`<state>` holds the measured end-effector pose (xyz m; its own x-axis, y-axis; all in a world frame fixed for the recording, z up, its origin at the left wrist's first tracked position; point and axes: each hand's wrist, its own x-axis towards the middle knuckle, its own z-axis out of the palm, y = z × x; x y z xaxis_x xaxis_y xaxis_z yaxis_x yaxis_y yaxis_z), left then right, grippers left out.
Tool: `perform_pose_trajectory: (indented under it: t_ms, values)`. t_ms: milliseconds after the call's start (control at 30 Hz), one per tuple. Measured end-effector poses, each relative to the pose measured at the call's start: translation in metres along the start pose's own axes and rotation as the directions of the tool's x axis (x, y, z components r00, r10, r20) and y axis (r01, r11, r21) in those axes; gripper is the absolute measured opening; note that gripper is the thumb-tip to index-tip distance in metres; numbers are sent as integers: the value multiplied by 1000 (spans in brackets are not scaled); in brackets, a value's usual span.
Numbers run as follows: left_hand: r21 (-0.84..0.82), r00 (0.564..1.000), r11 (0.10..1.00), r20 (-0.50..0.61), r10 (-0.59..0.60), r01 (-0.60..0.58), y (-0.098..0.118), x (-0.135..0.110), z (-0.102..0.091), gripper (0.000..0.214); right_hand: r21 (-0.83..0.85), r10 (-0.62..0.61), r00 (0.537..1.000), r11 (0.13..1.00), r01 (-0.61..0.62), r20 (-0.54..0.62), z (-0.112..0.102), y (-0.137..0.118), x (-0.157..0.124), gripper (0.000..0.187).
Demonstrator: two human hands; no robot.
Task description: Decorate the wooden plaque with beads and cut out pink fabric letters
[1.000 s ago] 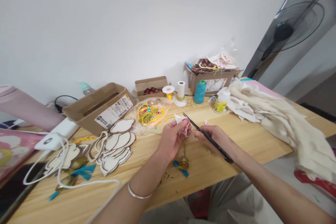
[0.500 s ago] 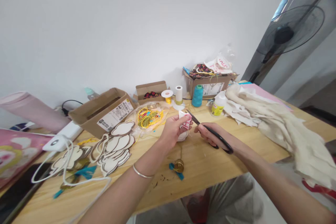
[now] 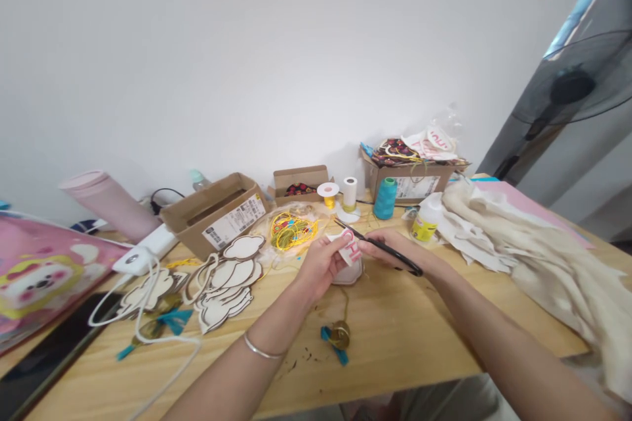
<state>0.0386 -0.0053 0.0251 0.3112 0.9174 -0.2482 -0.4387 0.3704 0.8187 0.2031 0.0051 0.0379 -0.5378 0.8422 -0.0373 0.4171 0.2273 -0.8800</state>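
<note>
Between the thumb and fingers of my left hand (image 3: 320, 263) is a small white piece of fabric (image 3: 351, 249) with pink lettering. My right hand (image 3: 392, 247) grips black-handled scissors (image 3: 395, 254), whose blades point left and lie against the fabric's upper edge. Whether the blades are parted is hard to make out. Below the hands a pale cloud-shaped piece (image 3: 348, 274) lies on the table, partly hidden. A cord runs down from near it to a round brass-coloured pendant (image 3: 340, 335) with a teal ribbon.
Several cloud-shaped pieces (image 3: 230, 279) lie left, near a white cable (image 3: 143, 306) and a phone (image 3: 54, 348). Behind stand an open cardboard box (image 3: 217, 214), yellow cords (image 3: 293, 230), a teal thread cone (image 3: 386, 198) and a glue bottle (image 3: 427, 217). Cream fabric (image 3: 543, 283) covers the right side.
The camera view has shifted, so the table things appear further right and lower. The fabric has turned in my left hand, showing more lettering, and the scissors lie flatter across its top edge.
</note>
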Motion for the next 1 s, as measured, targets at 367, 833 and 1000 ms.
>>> perform_pose_trajectory:
  t_ms: [367,833,1000]
  values:
    - [119,976,980,131,-173,158,-11,-18,-21,20,-56,-34,999,998,32,-32,-16,15,-12,42]
    - [783,902,451,402,159,-428,7,16,-30,20,125,43,861,992,24,-506,-2,5,1,51]
    - [638,952,719,78,296,-275,21,35,-35,23,130,28,854,990,46,-520,-1,10,1,52]
